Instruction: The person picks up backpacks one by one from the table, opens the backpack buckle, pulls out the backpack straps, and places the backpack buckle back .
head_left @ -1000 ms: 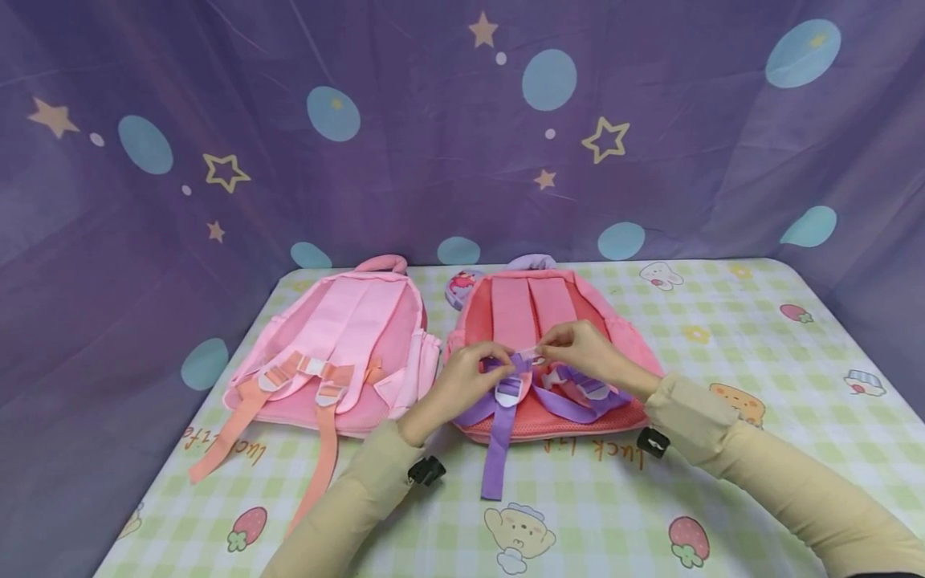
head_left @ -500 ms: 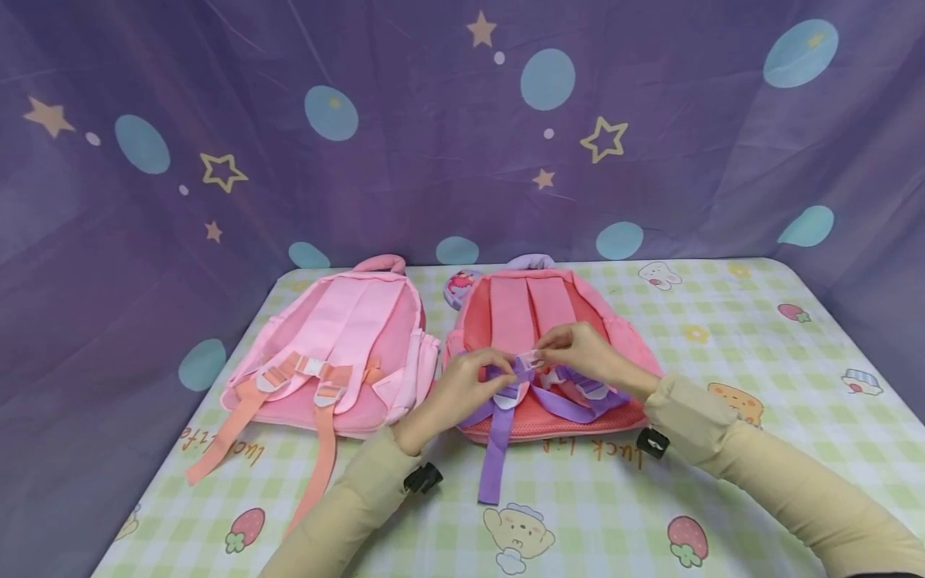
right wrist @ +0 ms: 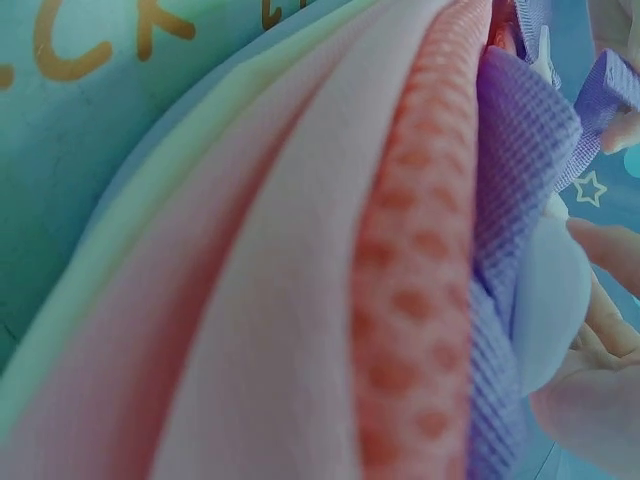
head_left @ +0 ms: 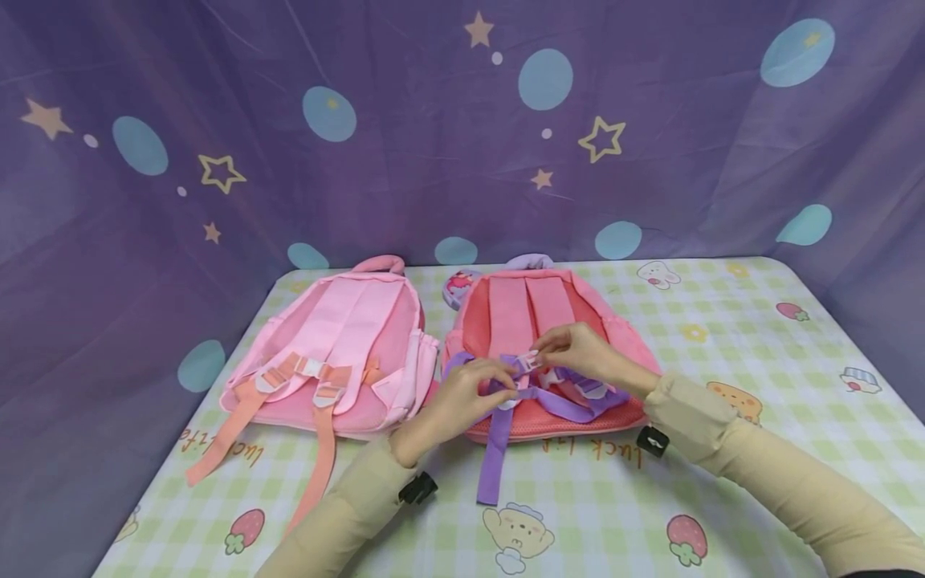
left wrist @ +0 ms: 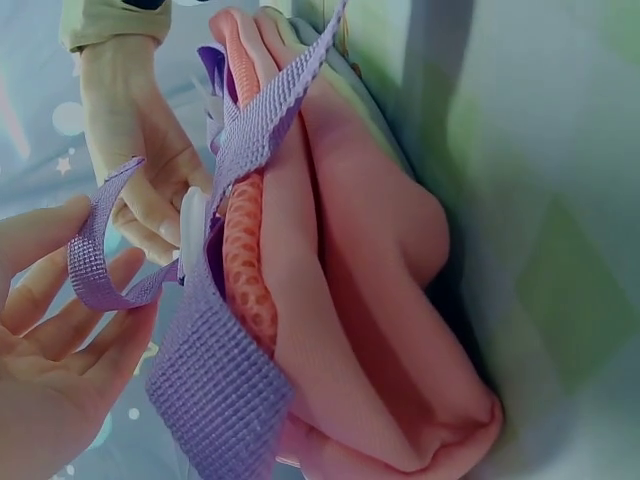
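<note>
A coral-pink backpack (head_left: 512,321) lies back side up on the table, purple webbing straps at its lower half. Between thumb and fingers, my left hand (head_left: 468,393) pinches a purple strap (left wrist: 90,262), which bends into a loop in the left wrist view. My right hand (head_left: 578,351) pinches a white plastic buckle (head_left: 530,361) to which purple webbing runs. In the right wrist view, the right hand's fingers (right wrist: 612,262) are beside a rounded white plastic piece (right wrist: 555,300). One loose purple strap end (head_left: 494,466) hangs past the backpack's bottom edge.
A light pink backpack (head_left: 386,337) with orange straps (head_left: 327,449) lies to the left, close beside the coral one. A small round purple pouch (head_left: 458,289) sits behind, between them. The checked tablecloth (head_left: 607,514) spreads around; a purple curtain (head_left: 405,160) hangs behind.
My left hand has moved a little down and left, away from the buckle, with the purple strap between its fingers. The right hand stays nearly still at the buckle.
</note>
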`<state>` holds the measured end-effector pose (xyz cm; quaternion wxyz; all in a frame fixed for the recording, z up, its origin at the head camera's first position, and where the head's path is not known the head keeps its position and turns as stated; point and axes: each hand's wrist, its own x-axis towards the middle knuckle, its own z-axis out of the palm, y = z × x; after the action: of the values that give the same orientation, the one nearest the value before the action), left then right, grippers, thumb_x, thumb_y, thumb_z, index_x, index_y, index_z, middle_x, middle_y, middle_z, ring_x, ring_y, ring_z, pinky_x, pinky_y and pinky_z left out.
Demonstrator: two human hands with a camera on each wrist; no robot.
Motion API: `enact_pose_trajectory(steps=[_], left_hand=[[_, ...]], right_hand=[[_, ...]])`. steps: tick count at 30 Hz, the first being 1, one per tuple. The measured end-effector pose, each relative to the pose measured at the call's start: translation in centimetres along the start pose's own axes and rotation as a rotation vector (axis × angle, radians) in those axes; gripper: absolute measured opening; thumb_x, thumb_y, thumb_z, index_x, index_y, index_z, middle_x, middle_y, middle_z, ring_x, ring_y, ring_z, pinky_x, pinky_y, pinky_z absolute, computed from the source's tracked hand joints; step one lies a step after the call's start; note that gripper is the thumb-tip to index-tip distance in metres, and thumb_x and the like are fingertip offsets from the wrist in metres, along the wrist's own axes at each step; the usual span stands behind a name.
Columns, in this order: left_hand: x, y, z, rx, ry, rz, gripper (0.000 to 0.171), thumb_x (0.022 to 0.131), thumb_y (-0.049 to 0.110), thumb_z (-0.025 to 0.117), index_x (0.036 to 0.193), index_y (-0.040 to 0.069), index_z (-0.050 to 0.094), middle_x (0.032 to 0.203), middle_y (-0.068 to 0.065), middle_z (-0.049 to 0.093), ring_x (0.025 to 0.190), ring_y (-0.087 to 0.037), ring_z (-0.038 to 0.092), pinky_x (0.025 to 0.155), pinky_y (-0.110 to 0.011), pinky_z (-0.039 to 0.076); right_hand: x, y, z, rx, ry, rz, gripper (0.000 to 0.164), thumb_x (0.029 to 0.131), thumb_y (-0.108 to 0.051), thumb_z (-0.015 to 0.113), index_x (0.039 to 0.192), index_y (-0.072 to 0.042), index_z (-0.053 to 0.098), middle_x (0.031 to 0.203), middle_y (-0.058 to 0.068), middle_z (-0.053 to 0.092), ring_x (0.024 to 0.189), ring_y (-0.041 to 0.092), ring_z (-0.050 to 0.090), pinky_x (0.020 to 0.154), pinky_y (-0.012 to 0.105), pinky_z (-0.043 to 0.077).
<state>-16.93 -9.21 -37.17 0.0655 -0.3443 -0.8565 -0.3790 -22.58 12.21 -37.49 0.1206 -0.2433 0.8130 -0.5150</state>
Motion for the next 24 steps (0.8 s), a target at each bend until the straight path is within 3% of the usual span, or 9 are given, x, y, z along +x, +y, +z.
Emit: enact_pose_trajectory(steps=[11,24], left_hand=[[-0.59,0.28,0.01,0.052,-0.024,0.089,0.007,0.076,0.012,0.068,0.080,0.008,0.065,0.102,-0.008,0.063,0.099,-0.018,0.056,0.086,-0.027,0.043],[-1.02,0.56,-0.02,0.035,-0.041,0.124,0.009,0.077,0.012,0.067,0.084,0.006,0.066,0.106,-0.010,0.061,0.103,-0.019,0.055,0.086,-0.024,0.044]], right_hand=[[0.01,0.27,0.01,0.049,-0.027,-0.013,0.018,0.082,0.000,0.056,0.098,0.007,0.061,0.086,0.017,0.066,0.075,0.031,0.063,0.071,0.037,0.051],[-0.16,0.36,-0.02,0.006,-0.012,-0.047,0.015,0.082,-0.001,0.059,0.094,0.003,0.064,0.087,0.015,0.066,0.079,0.025,0.064,0.070,0.026,0.050]])
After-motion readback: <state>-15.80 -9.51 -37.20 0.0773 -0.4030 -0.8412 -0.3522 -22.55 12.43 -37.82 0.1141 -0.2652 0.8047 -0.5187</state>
